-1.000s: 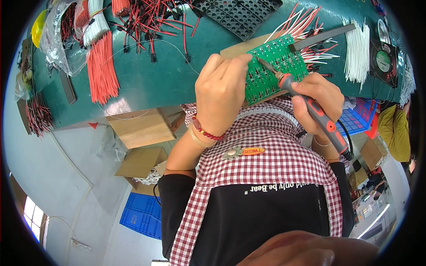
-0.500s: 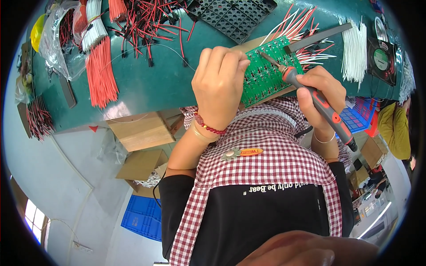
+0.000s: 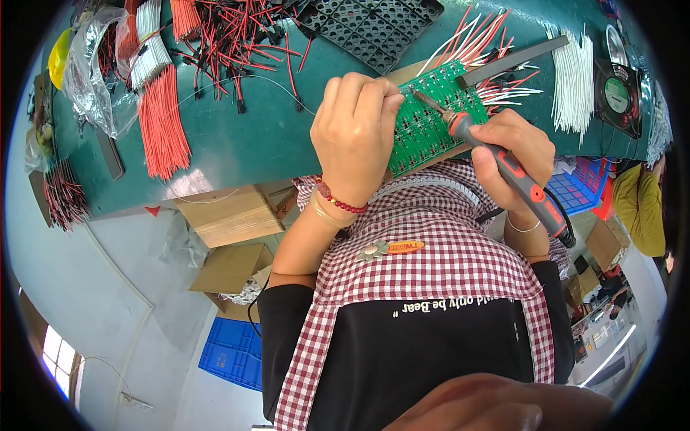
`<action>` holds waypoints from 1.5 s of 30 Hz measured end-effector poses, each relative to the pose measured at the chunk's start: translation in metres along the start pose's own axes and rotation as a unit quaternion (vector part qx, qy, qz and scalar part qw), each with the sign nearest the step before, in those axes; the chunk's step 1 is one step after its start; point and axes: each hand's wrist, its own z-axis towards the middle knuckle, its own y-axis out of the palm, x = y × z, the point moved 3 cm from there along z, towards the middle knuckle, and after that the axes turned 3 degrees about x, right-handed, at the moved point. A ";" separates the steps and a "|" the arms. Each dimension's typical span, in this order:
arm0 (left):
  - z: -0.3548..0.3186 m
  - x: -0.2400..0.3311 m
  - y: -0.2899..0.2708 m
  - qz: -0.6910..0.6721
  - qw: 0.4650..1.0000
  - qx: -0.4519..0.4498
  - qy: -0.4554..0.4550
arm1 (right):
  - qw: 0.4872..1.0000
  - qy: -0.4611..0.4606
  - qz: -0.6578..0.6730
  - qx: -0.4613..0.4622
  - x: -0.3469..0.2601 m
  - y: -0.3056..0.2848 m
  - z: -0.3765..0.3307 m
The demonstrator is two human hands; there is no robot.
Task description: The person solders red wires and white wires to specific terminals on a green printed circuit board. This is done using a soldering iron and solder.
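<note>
Over the last second the left hand (image 3: 356,136) has slid further across the green circuit board (image 3: 431,122), its fingers now curled over the board's near-left edge and pressed together on it, where a second ago they sat more to the side; the right hand (image 3: 514,154) has shifted a little with it, and the soldering iron (image 3: 503,169) it holds has swung so that its metal tip now meets the upper part of the board rather than its middle; judged from that, the work has moved on to another row of joints near the top, with the board gripped more firmly for it

The right hand is closed tight around the iron's grey and orange handle, thumb along the top; the board lies tilted at the near edge of the green workbench (image 3: 237,144), propped on a pale strip of wood and just above the person's checked apron (image 3: 445,251); red and white wire leads (image 3: 496,50) fan out from the board's far side, touching a dark flat bar (image 3: 510,61)

Around it: a bundle of orange-red cut wires (image 3: 162,118) lies well to the left, a tangle of red and black wires (image 3: 241,36) beyond it, a black grid tray (image 3: 370,29) at the far edge, a sheaf of white wires (image 3: 571,79) to the right and a small black fan (image 3: 618,90) beside that; cardboard boxes (image 3: 230,215) sit under the bench; the left hand covers much of the board's left part, so the joints there are hidden, and the fanned leads crowd the iron's far side
</note>
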 end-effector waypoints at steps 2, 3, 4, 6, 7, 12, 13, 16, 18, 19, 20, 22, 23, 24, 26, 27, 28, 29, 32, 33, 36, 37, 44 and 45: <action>-0.002 0.003 0.000 0.006 1.000 -0.009 -0.004 | 1.000 0.000 -0.003 -0.003 -0.002 -0.002 -0.002; -0.003 0.003 0.000 0.006 1.000 -0.008 -0.004 | 1.000 -0.003 -0.008 -0.019 -0.004 -0.003 -0.003; -0.004 0.004 0.001 0.003 1.000 -0.009 -0.002 | 0.999 -0.006 -0.013 -0.034 -0.005 -0.004 -0.004; -0.003 0.004 0.001 0.000 1.000 -0.009 0.001 | 0.999 -0.009 -0.012 -0.036 -0.005 -0.005 -0.005; -0.002 0.005 0.001 0.004 1.000 -0.003 -0.001 | 0.999 -0.012 -0.012 -0.038 -0.005 -0.006 -0.005; 0.004 0.005 0.007 0.011 1.000 0.013 0.015 | 1.000 0.002 -0.001 0.014 -0.001 -0.011 0.001; 0.005 0.005 0.010 0.009 1.000 0.013 0.016 | 1.000 0.014 0.003 0.017 0.001 -0.012 0.001; 0.005 0.004 0.014 0.009 1.000 0.008 0.013 | 1.000 0.012 0.008 0.011 0.005 -0.009 0.000; 0.005 0.004 0.015 0.010 1.000 0.003 0.008 | 1.000 0.001 0.008 0.005 0.006 -0.008 0.000; 0.006 0.005 0.015 0.010 1.000 -0.001 0.008 | 1.000 -0.010 0.009 -0.001 0.006 -0.007 0.000; 0.006 0.005 0.014 0.009 1.000 -0.006 0.007 | 1.000 -0.010 0.009 0.000 0.006 -0.007 0.000; 0.005 0.005 0.014 0.009 1.000 -0.007 0.005 | 1.000 -0.014 0.008 -0.002 0.005 -0.007 0.001; 0.005 0.006 0.015 0.009 1.000 -0.008 0.004 | 1.000 -0.013 0.008 -0.002 0.004 -0.008 0.002; 0.005 0.007 0.015 0.008 1.000 -0.009 0.004 | 1.000 -0.011 0.005 -0.006 0.003 -0.008 0.002; 0.005 0.008 0.015 0.012 1.000 -0.016 0.005 | 1.000 -0.008 0.003 -0.009 0.001 -0.010 0.003; 0.006 0.009 0.014 0.011 1.000 -0.017 0.005 | 1.000 -0.007 -0.002 -0.014 0.000 -0.012 0.003; 0.005 0.010 0.014 0.011 1.000 -0.020 0.003 | 1.000 -0.007 -0.005 -0.018 0.000 -0.012 0.002; 0.005 0.011 0.014 0.010 1.000 -0.023 0.000 | 1.000 -0.007 -0.005 -0.018 0.000 -0.013 0.001; 0.004 0.009 0.016 -0.010 1.000 -0.019 0.017 | 1.000 -0.010 -0.014 -0.025 0.000 -0.013 -0.001; 0.003 0.009 0.016 -0.010 1.000 -0.019 0.017 | 1.000 -0.008 -0.013 -0.015 0.001 -0.015 -0.003; 0.004 0.005 0.015 -0.055 0.998 -0.014 -0.029 | 1.000 0.000 -0.012 0.019 0.001 -0.019 0.000; 0.005 0.005 0.016 -0.069 0.997 -0.018 -0.031 | 0.999 0.004 -0.011 0.043 0.002 -0.021 0.002; 0.012 0.009 0.024 -0.072 0.997 -0.024 -0.015 | 1.000 0.018 -0.007 0.011 0.009 -0.018 0.000; 0.012 0.010 0.024 -0.073 0.997 -0.025 -0.015 | 1.000 0.016 -0.004 0.009 0.010 -0.017 -0.001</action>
